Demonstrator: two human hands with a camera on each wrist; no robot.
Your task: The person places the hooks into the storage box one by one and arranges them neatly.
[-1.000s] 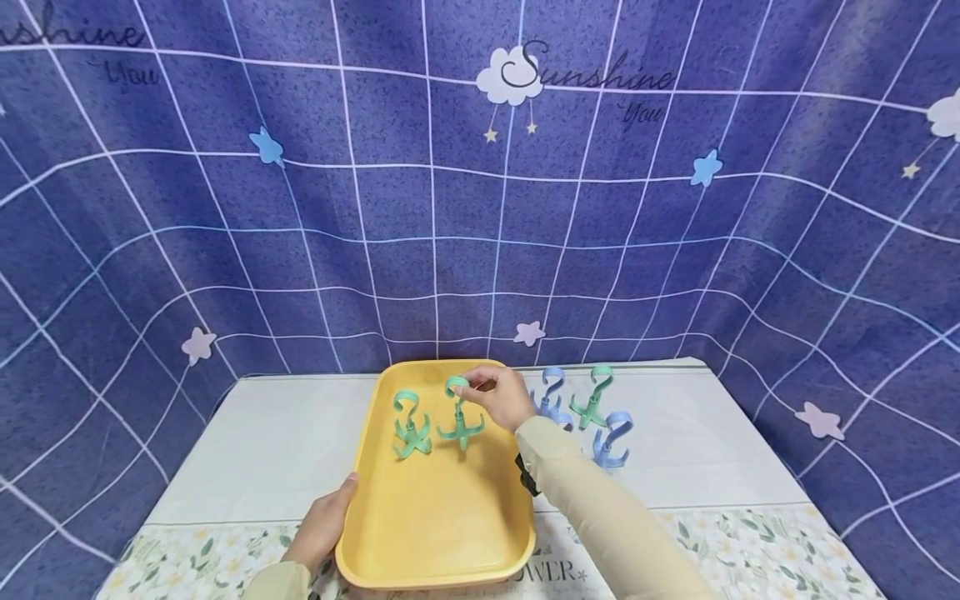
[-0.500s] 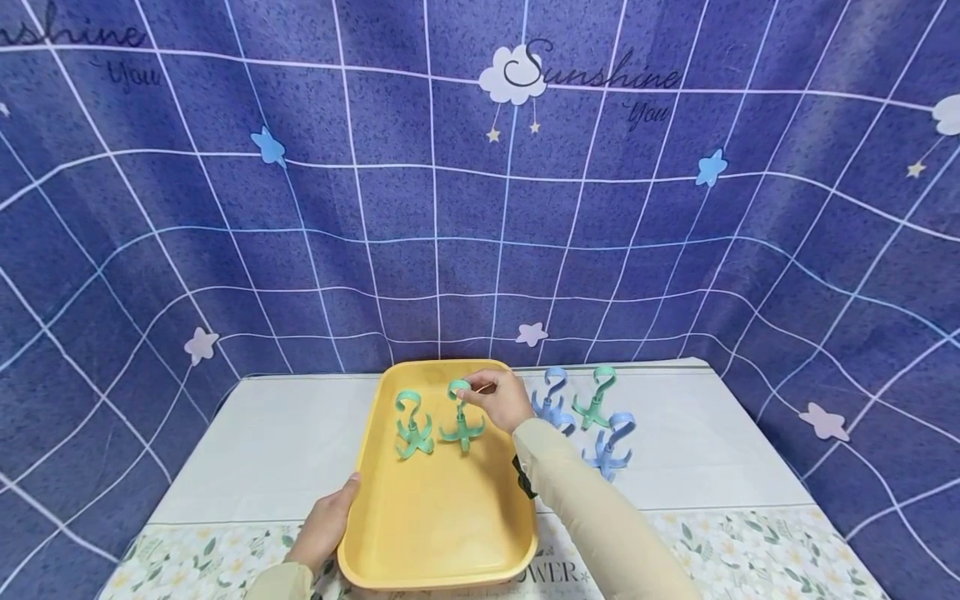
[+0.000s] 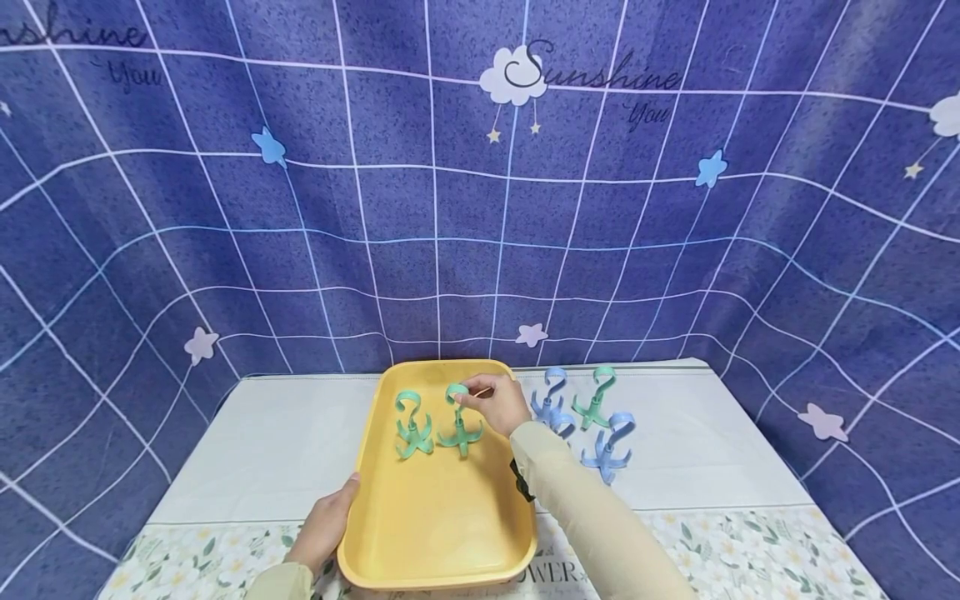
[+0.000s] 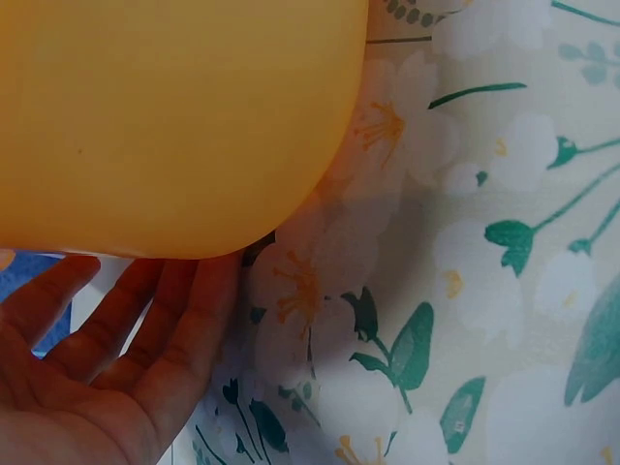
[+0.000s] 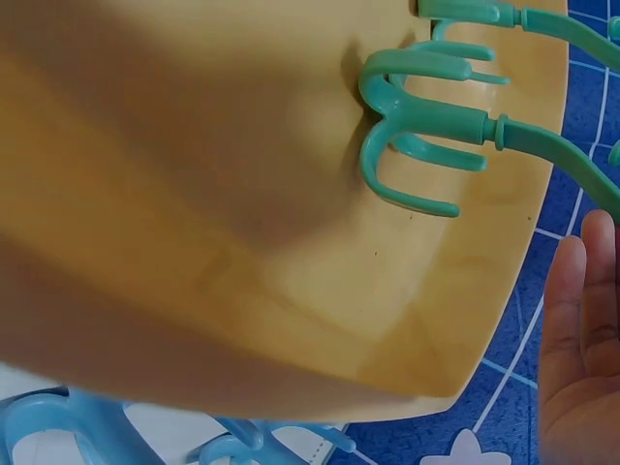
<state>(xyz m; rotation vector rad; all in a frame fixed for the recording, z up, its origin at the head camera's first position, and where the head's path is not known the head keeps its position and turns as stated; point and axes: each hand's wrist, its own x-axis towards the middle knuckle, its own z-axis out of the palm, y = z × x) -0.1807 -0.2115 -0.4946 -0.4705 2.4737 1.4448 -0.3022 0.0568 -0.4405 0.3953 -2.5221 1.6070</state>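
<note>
My right hand [image 3: 498, 404] pinches the curled top of a green four-claw hanging hook [image 3: 461, 437]. The hook stands upright in the far part of a yellow tray [image 3: 438, 533], its claws seemingly on the floor in the right wrist view [image 5: 436, 118]. A second green hook [image 3: 414, 439] stands just left of it in the tray. At the tray's near left side, my left hand [image 3: 326, 518] holds the rim with the thumb on top. In the left wrist view, the other fingers [image 4: 179, 320] reach under the tray wall; their tips are hidden.
Right of the tray, several blue hooks [image 3: 607, 454] and one green hook [image 3: 595, 404] stand on the white tabletop [image 3: 697, 458]. A flowered cloth [image 3: 720, 542] covers the front edge. A blue gridded curtain [image 3: 390, 200] closes off the back and sides.
My right hand has lowered the green hook slightly in the tray. The left hand keeps its place on the rim. The other hooks have stayed put.
</note>
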